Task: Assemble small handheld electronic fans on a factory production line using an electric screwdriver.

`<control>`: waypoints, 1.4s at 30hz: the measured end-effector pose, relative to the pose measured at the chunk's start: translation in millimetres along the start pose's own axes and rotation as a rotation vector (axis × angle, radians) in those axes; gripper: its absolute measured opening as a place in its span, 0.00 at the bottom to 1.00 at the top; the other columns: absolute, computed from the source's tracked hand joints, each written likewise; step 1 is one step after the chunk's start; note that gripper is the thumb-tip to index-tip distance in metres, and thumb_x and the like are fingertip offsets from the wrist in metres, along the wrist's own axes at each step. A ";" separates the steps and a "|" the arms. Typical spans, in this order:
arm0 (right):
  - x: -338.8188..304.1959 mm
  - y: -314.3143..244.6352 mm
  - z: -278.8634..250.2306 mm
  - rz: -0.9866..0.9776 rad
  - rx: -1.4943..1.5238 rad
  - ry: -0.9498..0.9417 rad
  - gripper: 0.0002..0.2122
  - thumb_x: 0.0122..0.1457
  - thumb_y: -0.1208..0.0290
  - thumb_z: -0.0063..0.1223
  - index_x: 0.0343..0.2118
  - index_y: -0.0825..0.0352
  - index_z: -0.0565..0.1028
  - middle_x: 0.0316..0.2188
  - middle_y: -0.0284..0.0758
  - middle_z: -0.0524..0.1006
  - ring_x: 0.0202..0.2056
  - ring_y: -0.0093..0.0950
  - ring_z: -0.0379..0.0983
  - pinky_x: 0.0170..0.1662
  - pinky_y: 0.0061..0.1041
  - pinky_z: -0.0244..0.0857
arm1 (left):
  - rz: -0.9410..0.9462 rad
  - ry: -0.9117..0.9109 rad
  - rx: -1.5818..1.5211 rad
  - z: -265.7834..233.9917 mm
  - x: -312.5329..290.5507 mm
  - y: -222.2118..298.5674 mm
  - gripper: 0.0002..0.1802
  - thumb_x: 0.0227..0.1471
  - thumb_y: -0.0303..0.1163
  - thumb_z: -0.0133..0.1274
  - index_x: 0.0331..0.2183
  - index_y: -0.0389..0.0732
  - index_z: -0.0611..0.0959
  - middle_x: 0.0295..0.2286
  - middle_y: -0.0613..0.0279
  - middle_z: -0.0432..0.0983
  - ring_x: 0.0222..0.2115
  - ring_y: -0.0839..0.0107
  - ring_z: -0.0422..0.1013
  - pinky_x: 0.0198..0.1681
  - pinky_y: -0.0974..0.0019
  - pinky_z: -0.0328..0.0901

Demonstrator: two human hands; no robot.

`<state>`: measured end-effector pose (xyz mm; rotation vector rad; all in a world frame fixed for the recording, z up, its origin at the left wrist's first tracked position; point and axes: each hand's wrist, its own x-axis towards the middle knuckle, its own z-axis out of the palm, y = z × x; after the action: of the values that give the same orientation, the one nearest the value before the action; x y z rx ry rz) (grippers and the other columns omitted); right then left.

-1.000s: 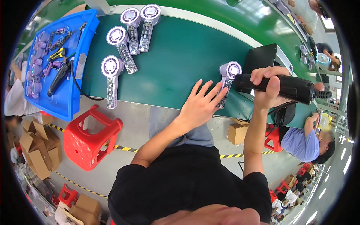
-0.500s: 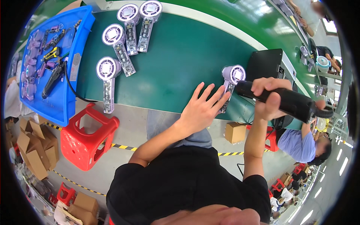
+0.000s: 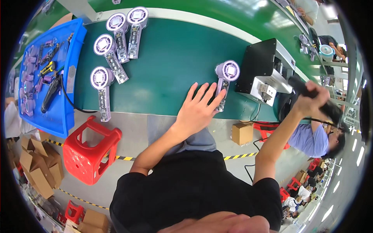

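Lilac fan (image 3: 228, 73): on green worktop (image 3: 167, 70), beside black-and-silver box (image 3: 255, 60). Left hand (image 3: 196, 110): fingers outspread, one over the fan's handle (image 3: 222, 103). Right hand (image 3: 312, 101): fingers clenched around black tool (image 3: 301, 87), right of the box.

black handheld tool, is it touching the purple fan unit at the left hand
No, the right hand holds the black handheld tool clearly apart from the purple fan unit, off to its right.
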<state>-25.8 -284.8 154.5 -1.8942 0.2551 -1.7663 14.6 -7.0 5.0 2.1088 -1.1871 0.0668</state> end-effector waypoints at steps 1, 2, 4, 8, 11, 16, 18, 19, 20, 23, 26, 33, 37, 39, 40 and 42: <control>3.7 -8.7 -16.2 0.060 0.079 -0.025 0.12 0.57 0.67 0.43 0.22 0.69 0.66 0.15 0.39 0.67 0.18 0.32 0.67 0.26 0.33 0.66 | -0.006 -0.008 -0.026 0.8 -0.9 0.5 0.38 0.42 0.36 0.61 0.57 0.49 0.68 0.52 0.55 0.66 0.51 0.57 0.64 0.58 0.48 0.53; 9.1 -12.5 -37.5 0.152 0.340 -0.107 0.12 0.56 0.64 0.42 0.22 0.67 0.65 0.14 0.39 0.66 0.18 0.32 0.64 0.27 0.35 0.63 | -0.014 -0.017 -0.049 1.1 -1.4 -0.3 0.39 0.42 0.36 0.61 0.57 0.49 0.68 0.53 0.55 0.66 0.51 0.57 0.64 0.58 0.48 0.53; 15.0 -24.6 -57.2 0.179 0.349 -0.200 0.11 0.56 0.63 0.43 0.24 0.66 0.64 0.15 0.38 0.64 0.18 0.32 0.62 0.27 0.34 0.61 | -0.009 -0.017 -0.077 -0.9 -1.6 0.8 0.39 0.42 0.36 0.61 0.57 0.49 0.68 0.53 0.54 0.66 0.51 0.56 0.64 0.58 0.48 0.53; -4.0 -37.8 -44.9 0.309 0.445 -0.331 0.07 0.57 0.70 0.44 0.34 0.66 0.64 0.20 0.37 0.65 0.17 0.28 0.61 0.23 0.32 0.61 | -0.002 -0.029 -0.056 -1.7 3.2 4.8 0.38 0.42 0.36 0.61 0.57 0.49 0.68 0.53 0.55 0.66 0.51 0.55 0.64 0.58 0.48 0.53; -20.6 -28.9 -31.4 0.291 0.462 -0.325 0.23 0.57 0.77 0.44 0.54 0.61 0.53 0.22 0.37 0.65 0.16 0.28 0.63 0.20 0.32 0.63 | -0.008 -0.038 -0.029 -1.0 4.3 6.5 0.38 0.42 0.36 0.61 0.57 0.51 0.69 0.53 0.55 0.66 0.51 0.55 0.63 0.58 0.47 0.53; -25.5 -16.6 -39.9 0.355 0.550 -0.425 0.29 0.62 0.67 0.47 0.59 0.49 0.42 0.22 0.36 0.65 0.16 0.28 0.64 0.19 0.32 0.63 | -0.014 -0.040 -0.020 0.6 6.0 7.3 0.38 0.42 0.37 0.61 0.57 0.52 0.69 0.52 0.55 0.66 0.51 0.55 0.63 0.58 0.47 0.52; -26.2 -17.8 -34.3 0.340 0.521 -0.427 0.18 0.61 0.60 0.49 0.42 0.61 0.52 0.20 0.35 0.64 0.16 0.28 0.64 0.19 0.30 0.63 | -0.015 -0.046 -0.011 0.9 6.4 7.2 0.38 0.42 0.38 0.61 0.57 0.52 0.69 0.52 0.55 0.66 0.51 0.55 0.63 0.58 0.47 0.52; -26.4 -17.6 -31.5 0.323 0.493 -0.431 0.23 0.61 0.52 0.50 0.26 0.72 0.63 0.18 0.35 0.63 0.15 0.27 0.65 0.19 0.29 0.64 | -0.017 -0.049 -0.003 0.9 6.8 6.9 0.38 0.42 0.38 0.61 0.57 0.52 0.69 0.52 0.55 0.66 0.51 0.55 0.63 0.58 0.47 0.52; -26.4 -12.3 -33.8 0.324 0.491 -0.433 0.23 0.61 0.52 0.50 0.26 0.72 0.63 0.18 0.35 0.63 0.15 0.27 0.65 0.19 0.29 0.64 | -0.019 -0.050 -0.006 0.7 6.6 6.9 0.38 0.42 0.38 0.61 0.57 0.52 0.69 0.52 0.55 0.66 0.51 0.55 0.63 0.58 0.47 0.52; -27.3 -0.7 -40.0 0.409 0.604 -0.456 0.27 0.59 0.46 0.50 0.27 0.73 0.62 0.19 0.35 0.63 0.16 0.28 0.65 0.20 0.29 0.63 | -0.019 -0.040 -0.006 -0.2 6.6 5.5 0.38 0.42 0.39 0.61 0.57 0.53 0.69 0.52 0.55 0.66 0.51 0.55 0.63 0.58 0.47 0.52; -35.6 -17.7 -33.5 0.530 0.520 -0.434 0.28 0.59 0.43 0.47 0.29 0.72 0.62 0.19 0.34 0.63 0.17 0.26 0.64 0.21 0.28 0.63 | -0.023 -0.036 -0.005 -0.5 4.6 5.5 0.38 0.42 0.38 0.61 0.57 0.53 0.69 0.52 0.54 0.66 0.51 0.55 0.63 0.58 0.47 0.52; -66.5 -59.1 22.0 0.468 0.652 -0.603 0.21 0.59 0.49 0.45 0.26 0.65 0.62 0.15 0.35 0.63 0.19 0.26 0.61 0.27 0.27 0.59 | -0.031 -0.022 -0.004 2.1 1.9 3.8 0.39 0.41 0.38 0.62 0.57 0.54 0.69 0.52 0.55 0.66 0.51 0.56 0.64 0.58 0.47 0.53; -75.7 -62.0 51.8 0.473 0.723 -0.606 0.19 0.57 0.55 0.56 0.26 0.68 0.65 0.15 0.36 0.67 0.18 0.27 0.66 0.27 0.29 0.65 | -0.035 -0.013 -0.030 3.1 1.8 3.8 0.38 0.41 0.38 0.62 0.57 0.54 0.69 0.52 0.55 0.67 0.50 0.57 0.64 0.58 0.47 0.53; -78.1 -63.7 56.8 0.472 0.714 -0.605 0.19 0.57 0.56 0.57 0.25 0.68 0.65 0.15 0.36 0.67 0.18 0.26 0.66 0.27 0.28 0.66 | -0.037 -0.008 -0.034 2.6 2.2 3.9 0.38 0.41 0.39 0.61 0.57 0.54 0.69 0.51 0.55 0.67 0.50 0.57 0.64 0.58 0.47 0.52; -79.3 -63.8 57.0 0.461 0.700 -0.610 0.19 0.57 0.56 0.57 0.25 0.68 0.65 0.15 0.36 0.67 0.18 0.26 0.66 0.27 0.28 0.66 | -0.034 -0.004 -0.038 2.6 2.4 4.0 0.38 0.41 0.39 0.61 0.57 0.54 0.69 0.51 0.55 0.67 0.50 0.57 0.64 0.58 0.47 0.52; -81.4 -64.0 57.7 0.451 0.689 -0.616 0.19 0.56 0.56 0.57 0.25 0.68 0.65 0.15 0.36 0.68 0.18 0.26 0.66 0.27 0.28 0.66 | -0.038 0.001 -0.036 3.5 2.4 3.4 0.38 0.42 0.39 0.61 0.57 0.55 0.69 0.51 0.55 0.67 0.51 0.57 0.64 0.58 0.47 0.52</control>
<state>6.0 -177.5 115.6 -1.5911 -0.1385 -0.7697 12.3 -12.0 5.1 2.0988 -1.1390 0.0293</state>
